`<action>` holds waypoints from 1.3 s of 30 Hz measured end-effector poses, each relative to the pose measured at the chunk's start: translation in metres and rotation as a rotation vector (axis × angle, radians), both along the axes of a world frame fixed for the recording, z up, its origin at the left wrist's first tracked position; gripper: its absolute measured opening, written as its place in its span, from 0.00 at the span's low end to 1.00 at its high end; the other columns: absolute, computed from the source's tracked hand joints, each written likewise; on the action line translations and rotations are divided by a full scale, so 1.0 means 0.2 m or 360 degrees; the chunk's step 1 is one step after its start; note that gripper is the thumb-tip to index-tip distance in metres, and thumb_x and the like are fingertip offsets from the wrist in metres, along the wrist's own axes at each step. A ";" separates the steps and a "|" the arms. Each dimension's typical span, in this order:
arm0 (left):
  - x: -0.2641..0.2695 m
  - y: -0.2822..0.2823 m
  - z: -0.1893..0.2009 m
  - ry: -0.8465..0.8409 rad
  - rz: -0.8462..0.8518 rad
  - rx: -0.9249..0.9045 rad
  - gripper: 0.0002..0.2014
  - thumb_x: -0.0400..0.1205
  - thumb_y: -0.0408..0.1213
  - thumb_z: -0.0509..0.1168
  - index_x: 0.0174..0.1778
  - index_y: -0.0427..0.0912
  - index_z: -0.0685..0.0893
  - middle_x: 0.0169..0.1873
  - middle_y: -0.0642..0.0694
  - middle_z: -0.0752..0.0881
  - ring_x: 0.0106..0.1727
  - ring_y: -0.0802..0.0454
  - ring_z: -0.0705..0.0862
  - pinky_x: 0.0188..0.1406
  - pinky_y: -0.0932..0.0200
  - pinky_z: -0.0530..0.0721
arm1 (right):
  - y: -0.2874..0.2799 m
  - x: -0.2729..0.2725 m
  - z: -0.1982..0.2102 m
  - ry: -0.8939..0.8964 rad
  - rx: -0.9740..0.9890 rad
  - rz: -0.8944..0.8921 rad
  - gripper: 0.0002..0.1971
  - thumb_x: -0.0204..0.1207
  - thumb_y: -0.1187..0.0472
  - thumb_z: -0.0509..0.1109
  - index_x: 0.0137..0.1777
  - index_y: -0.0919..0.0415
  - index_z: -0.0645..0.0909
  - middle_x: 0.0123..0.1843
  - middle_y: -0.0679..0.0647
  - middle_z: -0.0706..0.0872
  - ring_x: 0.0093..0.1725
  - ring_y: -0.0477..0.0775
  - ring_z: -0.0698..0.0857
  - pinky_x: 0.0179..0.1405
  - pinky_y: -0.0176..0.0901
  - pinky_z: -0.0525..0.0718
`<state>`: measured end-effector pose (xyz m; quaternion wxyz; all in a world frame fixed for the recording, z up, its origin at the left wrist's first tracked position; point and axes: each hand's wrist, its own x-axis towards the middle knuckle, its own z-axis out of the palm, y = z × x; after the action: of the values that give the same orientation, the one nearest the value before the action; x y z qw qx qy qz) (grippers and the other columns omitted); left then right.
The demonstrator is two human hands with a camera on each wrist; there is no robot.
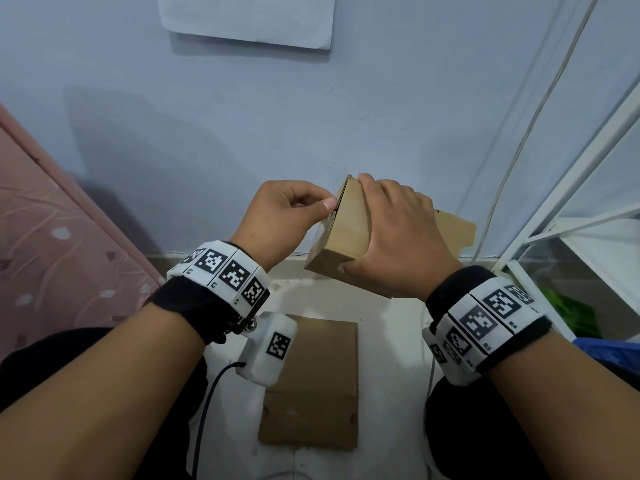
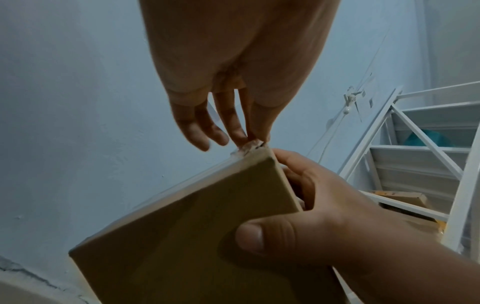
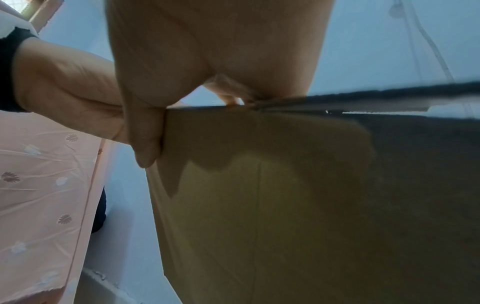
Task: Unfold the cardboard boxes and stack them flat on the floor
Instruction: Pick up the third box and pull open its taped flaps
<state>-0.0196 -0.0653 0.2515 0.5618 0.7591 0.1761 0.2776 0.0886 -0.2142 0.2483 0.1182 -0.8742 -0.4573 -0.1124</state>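
1. Pale blue wall [image 1: 242,116] filling the background, with a white sheet of paper [image 1: 247,19] fixed near the top and a thin white cable [image 1: 540,109] running down the right side.
2. Pink patterned bedding [image 1: 52,237] along the left edge; white metal shelf frame [image 1: 568,202] along the right, something green [image 1: 571,313] low inside it.
3. White floor [image 1: 391,341] below the wall, seen between two dark-clad knees.
4. Flattened cardboard box [image 1: 311,386] lying flat on the floor, between the forearms — partly covered by the left wrist camera housing [image 1: 268,344].
5. Folded cardboard box [image 1: 346,230] held up in the air in front of the wall, tilted, above the flattened one and well clear of the floor; one loose flap [image 1: 457,233] sticking out to the right behind the right hand.
6. Right hand [image 1: 398,233] clamped round the box — fingers over the top face, thumb [image 1: 349,268] pressed against the near lower edge; in the left wrist view, thumb on the broad face and fingers curled behind the far side.
7. Left hand [image 1: 287,216] curled, thumb and forefinger pinching at the upper left edge of the box, at the corner seam; other fingers loosely extended in the left wrist view.
8. Marker-covered wristbands [image 1: 225,271] on both wrists, over black straps.
9. Scrap of whitish torn material [image 2: 249,147] at the box corner, right under the left fingertips [image 2: 239,135].
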 end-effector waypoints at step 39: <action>0.00 0.01 0.01 -0.0071 0.0005 -0.0556 0.06 0.78 0.30 0.76 0.48 0.44 0.93 0.51 0.39 0.94 0.62 0.41 0.90 0.68 0.50 0.86 | -0.02 0.00 0.01 0.0040 0.0212 0.0060 0.63 0.53 0.32 0.81 0.86 0.55 0.56 0.76 0.52 0.72 0.74 0.57 0.70 0.76 0.53 0.63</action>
<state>-0.0194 -0.0625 0.2535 0.6885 0.6434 0.2102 0.2604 0.0885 -0.2179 0.2509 0.1839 -0.8570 -0.4638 -0.1292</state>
